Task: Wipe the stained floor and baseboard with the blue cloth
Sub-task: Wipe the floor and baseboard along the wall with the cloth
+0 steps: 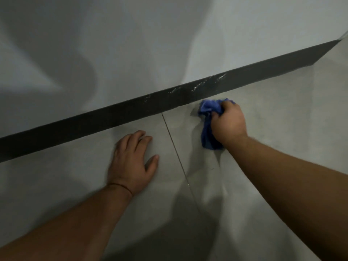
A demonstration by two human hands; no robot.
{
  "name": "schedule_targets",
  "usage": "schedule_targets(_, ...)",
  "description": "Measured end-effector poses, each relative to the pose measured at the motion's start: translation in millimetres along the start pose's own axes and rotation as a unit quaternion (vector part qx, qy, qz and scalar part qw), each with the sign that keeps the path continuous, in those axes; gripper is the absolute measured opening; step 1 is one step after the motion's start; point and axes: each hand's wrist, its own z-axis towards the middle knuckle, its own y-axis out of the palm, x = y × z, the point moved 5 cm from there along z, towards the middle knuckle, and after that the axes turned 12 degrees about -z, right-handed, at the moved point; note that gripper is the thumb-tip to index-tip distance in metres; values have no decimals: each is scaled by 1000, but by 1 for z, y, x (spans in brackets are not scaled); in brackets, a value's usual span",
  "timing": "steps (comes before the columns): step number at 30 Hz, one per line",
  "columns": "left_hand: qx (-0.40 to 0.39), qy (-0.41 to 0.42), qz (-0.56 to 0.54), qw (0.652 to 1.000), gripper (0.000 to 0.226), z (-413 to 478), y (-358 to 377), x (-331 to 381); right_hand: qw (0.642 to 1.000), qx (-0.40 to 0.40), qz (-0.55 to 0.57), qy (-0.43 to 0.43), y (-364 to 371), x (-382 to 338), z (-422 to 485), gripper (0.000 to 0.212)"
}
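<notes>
My right hand (228,121) grips a bunched blue cloth (208,127) and presses it on the grey tiled floor (273,117), just below the dark baseboard (113,113). Whitish streaks (209,82) mark the baseboard above and to the left of the cloth. A wet-looking smear on the floor lies around the cloth. My left hand (133,161) rests flat on the floor with fingers spread, holding nothing, left of a tile joint (177,153).
A pale grey wall (131,44) rises above the baseboard. The baseboard ends at a corner (337,42) at the far right. Shadows of my arms fall across the floor tiles.
</notes>
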Motion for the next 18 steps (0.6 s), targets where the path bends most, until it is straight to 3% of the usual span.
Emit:
schedule_targets(2,0,4,3,1000,62,0,1,-2,976,27,186,111,-9,6,14,20)
schedule_targets(4,-3,10,6,1000,62,2,2,-3,907,40,369,200,-14,4,28,20)
schedule_targets(6,-5,9,10,1000,63,2,2,-4,862,56,450,226,-17,-7,40,23)
schedule_targets(9,-4,9,8,1000,63,1,2,-4,832,68,499,232,-15,-28,41,29)
schedule_targets(12,0,15,11,1000,63,2,4,-4,863,79,458,198,-7,-51,24,26)
schedule_targets(15,0,14,18,1000,64,3,4,-4,911,23,393,126,7,-63,6,22)
schedule_targets(18,-1,11,10,1000,66,3,3,-4,921,25,378,96,5,-56,7,19)
